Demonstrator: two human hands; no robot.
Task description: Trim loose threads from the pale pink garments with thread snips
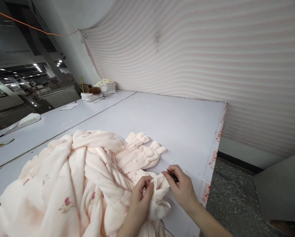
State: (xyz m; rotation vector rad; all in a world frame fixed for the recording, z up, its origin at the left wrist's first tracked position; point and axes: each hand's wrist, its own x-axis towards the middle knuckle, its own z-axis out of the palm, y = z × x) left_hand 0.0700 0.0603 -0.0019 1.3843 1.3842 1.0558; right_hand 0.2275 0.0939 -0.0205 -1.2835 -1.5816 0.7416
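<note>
A heap of pale pink fleece cloth (95, 174) with small red and brown prints spreads over the front of the table, its scalloped edge to the left. My left hand (143, 194) is closed, pinching a gathered, cuff-like end of this cloth (159, 204) between thumb and fingers. Just right of it, my right hand (180, 186) is closed around small dark thread snips (172, 175), mostly hidden by the fingers. The right fingertips touch the upper edge of the gathered end.
The pale table (177, 121) ends at a right edge with red-printed tape (213, 161). Folded white cloths (92, 97) are stacked at the back left, with another folded cloth (30, 119) nearer. A striped pink-white sheet (199, 52) hangs behind; speckled floor (232, 194) lies right.
</note>
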